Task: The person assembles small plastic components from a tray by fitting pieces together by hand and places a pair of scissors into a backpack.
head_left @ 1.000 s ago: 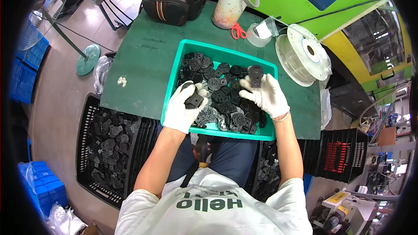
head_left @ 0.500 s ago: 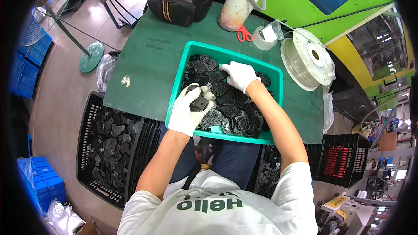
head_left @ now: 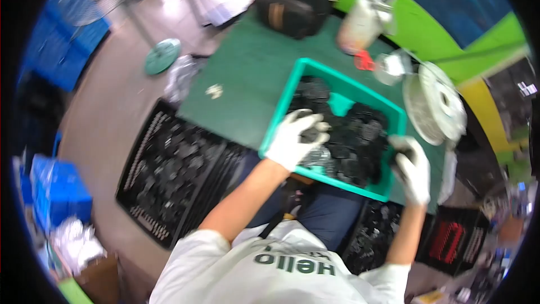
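A green plastic bin (head_left: 281, 104) stands on the table, filled with dark moulded plastic parts (head_left: 351, 143). Over its near left side is my left hand (head_left: 289, 142) in a white glove, its curled fingers closed around a black plastic part (head_left: 310, 134). My right hand (head_left: 413, 169), also gloved, is at the bin's right rim, partly outside it. Motion smears its fingers, and whether the dark patch by them is a part I cannot make out.
On the green table (head_left: 236, 67) are a black backpack (head_left: 295, 0), a bottle (head_left: 360, 25), red scissors (head_left: 364, 61), tape (head_left: 389, 69) and a white spool (head_left: 430, 101). Black crates (head_left: 169, 171) of dark parts flank my legs; blue boxes (head_left: 59, 188) stand at left.
My right hand has left the parts in the bin and moved right and nearer me, to the rim. My left hand still holds its black part. The whole view has shifted and blurred.
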Tool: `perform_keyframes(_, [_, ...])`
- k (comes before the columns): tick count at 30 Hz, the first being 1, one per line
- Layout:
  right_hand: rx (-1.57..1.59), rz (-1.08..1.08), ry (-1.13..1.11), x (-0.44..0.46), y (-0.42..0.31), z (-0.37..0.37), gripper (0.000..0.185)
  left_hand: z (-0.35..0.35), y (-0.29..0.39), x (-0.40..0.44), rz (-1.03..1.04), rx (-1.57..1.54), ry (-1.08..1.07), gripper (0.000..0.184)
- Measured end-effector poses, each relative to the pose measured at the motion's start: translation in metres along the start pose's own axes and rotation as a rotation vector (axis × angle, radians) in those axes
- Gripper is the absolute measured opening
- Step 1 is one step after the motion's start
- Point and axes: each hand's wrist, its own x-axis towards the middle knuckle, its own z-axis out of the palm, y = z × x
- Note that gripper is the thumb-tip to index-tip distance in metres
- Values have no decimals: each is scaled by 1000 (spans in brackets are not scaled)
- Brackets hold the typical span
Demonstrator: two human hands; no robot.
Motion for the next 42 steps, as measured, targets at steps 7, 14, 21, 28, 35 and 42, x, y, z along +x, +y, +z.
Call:
perform_keyframes(7, [89,407,154,-180,135,-54,37,16,23,-6,-236,-563,147,27])
perform_keyframes(14, [-914,712,413,-288,393,-98,33,11,55,-36,-204,-707,-168,24])
perform_keyframes(21, [-1216,1043,-84,-255,303,-83,51,-103,140,-131,46,-275,182,42])
perform_keyframes(28, [-130,656,-375,-149,120,-85,33,-296,106,-188,-282,233,661,29])
perform_keyframes(35, [-275,-65,-371,-20,18,0,19,-391,69,-225,-385,594,1119,37])
perform_keyframes(42, [-1004,-601,-353,89,75,65,27,-385,88,-238,-452,1210,1095,53])
